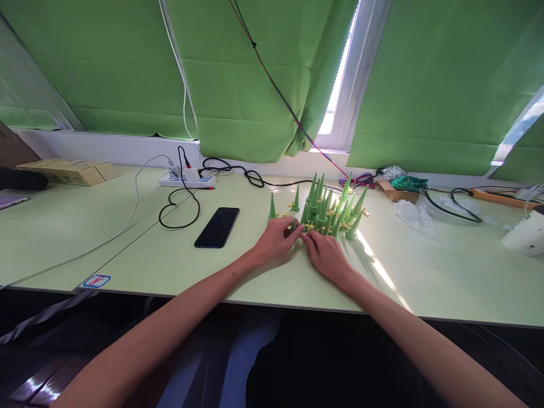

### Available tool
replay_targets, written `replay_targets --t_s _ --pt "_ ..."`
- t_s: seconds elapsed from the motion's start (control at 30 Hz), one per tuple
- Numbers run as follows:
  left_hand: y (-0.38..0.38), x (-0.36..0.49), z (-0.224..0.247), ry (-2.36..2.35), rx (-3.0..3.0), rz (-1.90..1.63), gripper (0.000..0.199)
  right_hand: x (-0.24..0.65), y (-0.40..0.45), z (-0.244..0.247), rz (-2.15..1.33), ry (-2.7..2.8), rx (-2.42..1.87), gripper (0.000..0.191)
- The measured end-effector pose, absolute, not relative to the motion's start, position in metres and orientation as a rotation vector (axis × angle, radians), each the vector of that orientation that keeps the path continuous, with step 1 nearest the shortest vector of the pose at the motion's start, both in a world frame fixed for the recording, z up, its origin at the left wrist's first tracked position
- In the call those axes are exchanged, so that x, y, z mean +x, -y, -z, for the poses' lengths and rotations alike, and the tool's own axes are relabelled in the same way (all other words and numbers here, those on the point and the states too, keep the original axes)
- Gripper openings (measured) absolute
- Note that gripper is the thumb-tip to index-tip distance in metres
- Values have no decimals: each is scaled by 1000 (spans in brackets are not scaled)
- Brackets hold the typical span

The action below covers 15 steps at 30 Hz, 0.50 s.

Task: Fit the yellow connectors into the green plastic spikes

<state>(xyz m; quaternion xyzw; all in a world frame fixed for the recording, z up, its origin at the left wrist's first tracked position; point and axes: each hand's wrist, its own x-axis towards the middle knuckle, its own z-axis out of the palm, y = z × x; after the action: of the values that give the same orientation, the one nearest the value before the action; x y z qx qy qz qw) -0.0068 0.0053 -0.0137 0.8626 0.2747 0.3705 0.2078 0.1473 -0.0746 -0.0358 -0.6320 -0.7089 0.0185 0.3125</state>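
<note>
Many green pointed cones with small yellow parts stand in a tight cluster (323, 209) on the pale green table (425, 272). Left of the cluster, two more cones stand apart, one (272, 207) just behind my left hand and another (296, 199) farther back. My left hand (278, 237) is closed around a small green cone (293, 224), its tip showing between the fingers. Fingertips of my right hand (325, 249) meet those of the left at the cluster's front edge; they are pressed together, and whatever they pinch is too small to make out.
A black phone (217, 228) lies left of my hands. Behind it are a white power strip (187, 179) and black cables. To the right are clear plastic bags (416, 215), a small open box (398, 191) and a white device (526, 232). A yellow carton (70, 170) sits far left.
</note>
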Motion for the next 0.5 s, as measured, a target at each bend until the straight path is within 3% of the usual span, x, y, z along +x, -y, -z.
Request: replay_targets --t_s 0.3,0.5 --pt "-3 -6 11 -772 2356 -1040 34 148 74 38 -128 1816 -1562 10" --pt "-4 -7 13 -740 2384 -1027 33 148 73 38 -45 1876 -1623 25"
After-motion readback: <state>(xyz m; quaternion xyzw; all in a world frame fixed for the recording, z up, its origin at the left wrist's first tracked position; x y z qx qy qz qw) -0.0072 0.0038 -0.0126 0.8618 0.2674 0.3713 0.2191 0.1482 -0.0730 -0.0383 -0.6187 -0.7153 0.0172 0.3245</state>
